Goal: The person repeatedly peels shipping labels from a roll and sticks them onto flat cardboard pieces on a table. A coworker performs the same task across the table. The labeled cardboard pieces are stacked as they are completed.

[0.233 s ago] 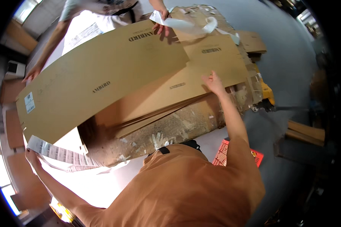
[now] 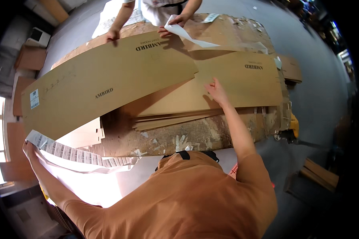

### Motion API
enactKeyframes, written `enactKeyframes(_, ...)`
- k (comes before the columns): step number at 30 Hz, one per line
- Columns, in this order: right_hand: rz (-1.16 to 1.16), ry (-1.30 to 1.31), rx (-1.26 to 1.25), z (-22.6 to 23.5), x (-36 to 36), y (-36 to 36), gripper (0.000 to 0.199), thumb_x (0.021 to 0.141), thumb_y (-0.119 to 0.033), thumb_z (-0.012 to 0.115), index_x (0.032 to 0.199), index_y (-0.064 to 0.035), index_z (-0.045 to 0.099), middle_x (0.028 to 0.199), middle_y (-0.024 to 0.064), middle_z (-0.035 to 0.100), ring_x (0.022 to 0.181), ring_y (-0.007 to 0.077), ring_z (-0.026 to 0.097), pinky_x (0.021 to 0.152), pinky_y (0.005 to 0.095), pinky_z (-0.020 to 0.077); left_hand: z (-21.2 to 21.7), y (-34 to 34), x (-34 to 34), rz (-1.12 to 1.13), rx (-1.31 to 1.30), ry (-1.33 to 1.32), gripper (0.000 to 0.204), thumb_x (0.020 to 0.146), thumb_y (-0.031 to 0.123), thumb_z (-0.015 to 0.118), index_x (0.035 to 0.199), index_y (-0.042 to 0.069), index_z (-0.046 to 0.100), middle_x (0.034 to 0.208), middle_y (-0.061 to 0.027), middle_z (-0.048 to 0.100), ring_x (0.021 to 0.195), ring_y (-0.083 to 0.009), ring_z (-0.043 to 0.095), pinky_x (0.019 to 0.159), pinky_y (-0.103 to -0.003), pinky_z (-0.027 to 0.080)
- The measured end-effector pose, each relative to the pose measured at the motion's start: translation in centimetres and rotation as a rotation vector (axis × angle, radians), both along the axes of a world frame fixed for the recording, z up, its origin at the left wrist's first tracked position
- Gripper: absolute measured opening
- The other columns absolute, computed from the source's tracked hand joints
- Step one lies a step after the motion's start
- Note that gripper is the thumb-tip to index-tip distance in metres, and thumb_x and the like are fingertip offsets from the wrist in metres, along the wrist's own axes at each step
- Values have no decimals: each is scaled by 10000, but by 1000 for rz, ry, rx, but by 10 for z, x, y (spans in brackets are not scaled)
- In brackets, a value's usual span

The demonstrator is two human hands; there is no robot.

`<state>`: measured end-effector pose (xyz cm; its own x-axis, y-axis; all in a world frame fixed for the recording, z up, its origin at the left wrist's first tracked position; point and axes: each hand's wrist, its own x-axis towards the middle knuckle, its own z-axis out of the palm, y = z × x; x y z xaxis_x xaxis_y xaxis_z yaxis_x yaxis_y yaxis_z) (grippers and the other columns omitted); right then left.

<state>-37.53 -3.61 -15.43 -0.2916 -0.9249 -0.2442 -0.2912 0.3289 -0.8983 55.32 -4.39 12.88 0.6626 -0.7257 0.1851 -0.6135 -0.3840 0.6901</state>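
Observation:
My left hand [image 2: 29, 148], at the far left, is closed on the end of a long strip of printed labels [image 2: 60, 149], which sags toward the stack's near side. Above a flat cardboard sheet [image 2: 243, 85] is my right hand [image 2: 217, 92], its fingers drawn together with one fingertip pointing up. Whatever they may pinch is too small to make out. A large flattened carton [image 2: 119, 75] lies tilted across the stack, a white label [image 2: 34, 98] stuck near its left end. More cardboard sheets [image 2: 167, 120] lie beneath it.
Across the stack, a co-worker's one hand [image 2: 112, 36] touches the carton's far edge; the other hand [image 2: 178, 20] holds a white strip [image 2: 193, 39]. A worn cardboard-topped surface [image 2: 179, 139] bears the stack. Yellow equipment [image 2: 294, 126] stands at right, cardboard pieces [image 2: 319, 174] beyond.
The co-worker's hand has moved from the carton's left end to its far edge, nearer the middle. My right hand has shifted slightly left over the sheet. My left hand still holds the label strip.

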Motion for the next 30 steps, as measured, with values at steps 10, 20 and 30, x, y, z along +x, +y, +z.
enactKeyframes(10, 191, -459, 174, 14, 154, -91, 863, 865, -389, 651, 1457, -12, 149, 1214, 146, 516, 982, 161, 578, 770, 270, 485, -20, 81, 10, 295, -27, -968, 245, 834, 137, 520, 926, -51, 648, 1092, -132, 642, 997, -295, 596, 861, -373, 451)
enactKeyframes(20, 589, -446, 0, 60, 267, -73, 705, 897, -348, 606, 1407, 31, 300, 1082, 108, 578, 972, 154, 564, 834, 288, 461, -27, 91, -280, -571, -317, 11, 538, 639, -169, 387, 1082, -4, 643, 941, -60, 593, 835, -151, 588, 752, -246, 486)
enactKeyframes(30, 611, -645, -307, 137, 276, 22, 414, 888, -58, 614, 1279, -27, 481, 1031, 51, 598, 938, 109, 560, 835, 255, 479, -129, 15, -462, -826, 126, 500, 138, 799, 83, 588, 871, -7, 664, 709, -138, 620, 689, -183, 603, 662, -306, 479)
